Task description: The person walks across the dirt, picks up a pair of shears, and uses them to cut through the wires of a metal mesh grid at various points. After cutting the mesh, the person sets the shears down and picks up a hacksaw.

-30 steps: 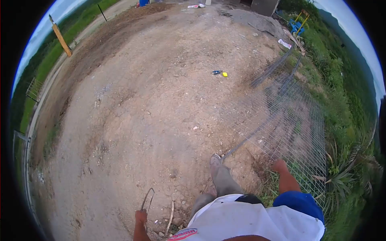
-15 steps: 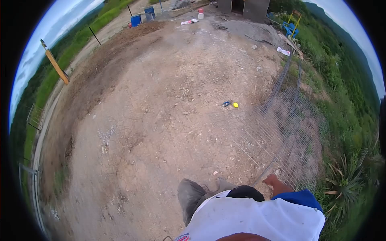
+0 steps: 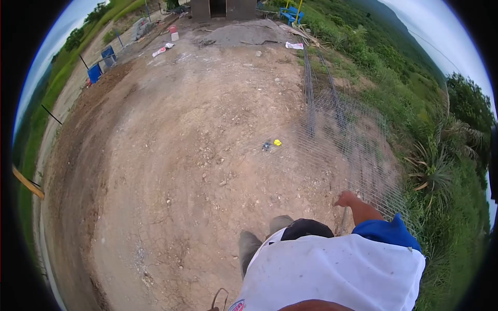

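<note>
My right hand [image 3: 346, 198] reaches out low on the right, from a blue sleeve. It hangs beside the near left edge of a wire mesh sheet [image 3: 358, 155] lying on the dirt; whether it touches anything does not show. Its fingers are too small to make out. My left hand is not in view; only a thin dark loop [image 3: 222, 291] shows at the bottom edge. Ahead on the ground lie a yellow object [image 3: 277, 142] that looks like a tape measure and a small dark blue tool [image 3: 266, 146] beside it.
Long steel bars [image 3: 309, 98] run along the right, next to a grassy slope [image 3: 446, 217]. Farther off are a sand heap [image 3: 238, 35], a grey building [image 3: 244, 9], a blue barrel [image 3: 94, 73] and a white sack [image 3: 294, 45]. Loose stones dot the dirt ground [image 3: 171, 171].
My view has turned right, so the building, barrels and bars have shifted left. My right hand has swung a little forward, and my legs have changed position.
</note>
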Demonstrator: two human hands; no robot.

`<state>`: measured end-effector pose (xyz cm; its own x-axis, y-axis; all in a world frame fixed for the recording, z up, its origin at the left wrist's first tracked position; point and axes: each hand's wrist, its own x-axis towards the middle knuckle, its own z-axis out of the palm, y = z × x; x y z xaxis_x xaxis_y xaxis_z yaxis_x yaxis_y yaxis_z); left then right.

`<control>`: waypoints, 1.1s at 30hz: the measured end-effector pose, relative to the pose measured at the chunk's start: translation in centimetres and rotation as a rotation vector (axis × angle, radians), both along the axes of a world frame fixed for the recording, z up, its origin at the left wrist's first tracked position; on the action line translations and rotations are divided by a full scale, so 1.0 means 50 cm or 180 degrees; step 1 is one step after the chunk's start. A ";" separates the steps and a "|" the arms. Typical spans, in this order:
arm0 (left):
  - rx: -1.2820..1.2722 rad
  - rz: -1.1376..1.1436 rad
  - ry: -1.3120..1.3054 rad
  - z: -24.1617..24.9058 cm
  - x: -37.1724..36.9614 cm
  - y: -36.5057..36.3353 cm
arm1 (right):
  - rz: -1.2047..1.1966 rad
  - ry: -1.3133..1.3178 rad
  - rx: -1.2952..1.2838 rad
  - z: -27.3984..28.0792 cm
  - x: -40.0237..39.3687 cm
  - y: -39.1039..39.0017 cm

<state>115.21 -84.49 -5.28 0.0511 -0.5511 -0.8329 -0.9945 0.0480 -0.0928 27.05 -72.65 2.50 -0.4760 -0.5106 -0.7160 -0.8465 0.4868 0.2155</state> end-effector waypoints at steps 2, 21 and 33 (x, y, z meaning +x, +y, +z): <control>-0.0108 -0.1434 -0.0170 0.001 0.094 -0.179 | -0.0280 -0.0059 -0.0173 0.031 0.079 -0.108; -0.0988 0.0739 -0.0050 -0.057 -0.081 -1.247 | -0.1333 -0.0712 0.0292 -0.376 0.225 -0.886; -0.0395 -0.1411 0.0952 -0.248 0.035 -2.180 | -0.1321 -0.0099 -0.0288 -0.370 0.256 -1.730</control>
